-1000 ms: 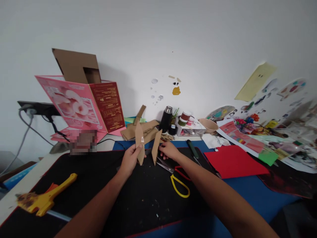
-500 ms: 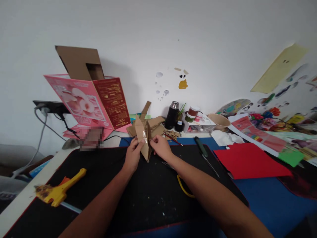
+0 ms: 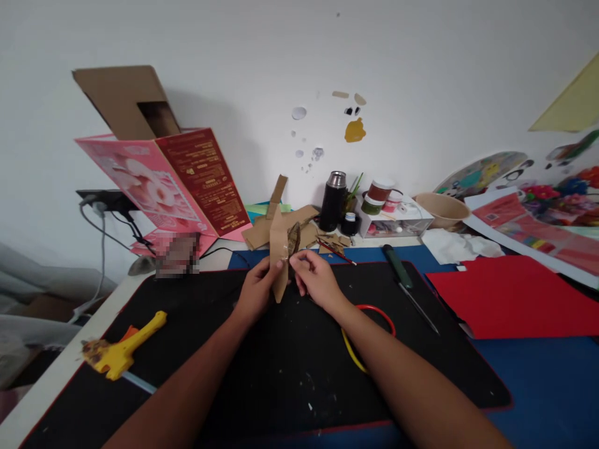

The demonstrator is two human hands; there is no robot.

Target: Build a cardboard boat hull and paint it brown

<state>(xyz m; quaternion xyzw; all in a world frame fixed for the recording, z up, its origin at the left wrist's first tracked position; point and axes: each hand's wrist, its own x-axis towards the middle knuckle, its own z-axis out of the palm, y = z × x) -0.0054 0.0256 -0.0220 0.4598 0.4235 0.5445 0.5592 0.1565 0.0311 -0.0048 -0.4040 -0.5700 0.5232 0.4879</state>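
Note:
Over the middle of the black mat, my left hand (image 3: 259, 288) grips a folded cardboard piece (image 3: 279, 249) with its thumb on the front face. The piece stands upright, with a narrow strip rising from its top and shiny, clear material on its face. Its right side is parted, showing a rough brown inner layer. My right hand (image 3: 317, 278) is closed in a pinch at that right side, by the lower end of the rough layer; the exact contact is partly hidden. Beneath my right forearm lie scissors with a red and yellow handle (image 3: 354, 352), their blades mostly hidden.
A yellow glue gun (image 3: 119, 352) lies on the black mat (image 3: 262, 386) at left. A green-handled pointed tool (image 3: 397, 267) lies at right, beside red sheets (image 3: 510, 299). Behind are cardboard scraps (image 3: 306, 215), a black flask (image 3: 333, 202), paint jars (image 3: 380, 192) and a pink box (image 3: 140, 178).
The cardboard piece has turned, so its front face looks narrower and the rough inner layer shows on the right. My right hand has shifted slightly rightward. The camera view has moved too.

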